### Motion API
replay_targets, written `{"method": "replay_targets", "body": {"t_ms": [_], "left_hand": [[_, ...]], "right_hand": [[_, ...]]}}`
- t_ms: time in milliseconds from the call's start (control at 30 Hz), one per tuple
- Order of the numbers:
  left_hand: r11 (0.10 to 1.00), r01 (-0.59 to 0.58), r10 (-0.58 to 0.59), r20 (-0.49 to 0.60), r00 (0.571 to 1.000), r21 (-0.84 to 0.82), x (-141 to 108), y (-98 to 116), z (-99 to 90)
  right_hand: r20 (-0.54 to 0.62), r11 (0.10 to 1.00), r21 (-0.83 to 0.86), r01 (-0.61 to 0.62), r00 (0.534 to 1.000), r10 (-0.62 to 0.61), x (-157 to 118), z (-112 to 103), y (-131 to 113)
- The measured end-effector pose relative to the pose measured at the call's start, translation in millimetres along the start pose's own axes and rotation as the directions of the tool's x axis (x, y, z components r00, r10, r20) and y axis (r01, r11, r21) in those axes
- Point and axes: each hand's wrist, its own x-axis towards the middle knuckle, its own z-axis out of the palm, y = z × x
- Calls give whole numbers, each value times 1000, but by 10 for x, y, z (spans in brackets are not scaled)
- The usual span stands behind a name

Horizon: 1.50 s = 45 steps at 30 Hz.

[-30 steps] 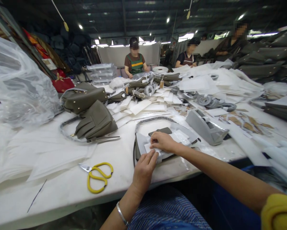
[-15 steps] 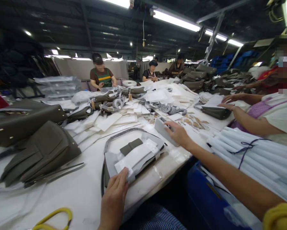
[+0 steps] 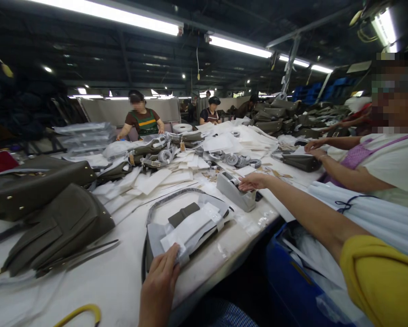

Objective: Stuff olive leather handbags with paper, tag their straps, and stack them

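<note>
My left hand (image 3: pixel 161 277) rests with its fingertips on the near corner of a white sheet (image 3: pixel 190 227), which lies over a dark bag (image 3: pixel 149 259) partly covered with thin wrapping. Its fingers lie close together, pressing the sheet and wrapping. A dark strap (image 3: pixel 156 200) wrapped in grey loops around the bag's far side. Stretched out to the right, my right hand (image 3: pixel 253 181) is at the top of a grey tape dispenser (image 3: pixel 234 193). Its fingers are extended, and whether they touch the tape is too small to tell.
Olive bags (image 3: pixel 61 227) lie at left, with yellow-handled scissors (image 3: pixel 84 309) at the near edge. Behind are heaps of white sheets (image 3: pixel 156 181) and rolled straps (image 3: pixel 231 159). A blue bin (image 3: pixel 282 272) stands below the table at right. A co-worker's hands (image 3: pixel 314 147) touch another bag.
The view has shifted slightly. My right hand has flattened out at the dispenser, which is more fully in sight, and the yellow sleeve shows more. My left hand remains on the sheet.
</note>
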Motion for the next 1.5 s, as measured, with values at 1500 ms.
{"method": "replay_targets", "body": {"t_ms": [1500], "left_hand": [[973,164,-146,116,982,-160,53,38,-74]], "right_hand": [[862,-98,-296,950,222,-456,-1007,1702,-215]]}}
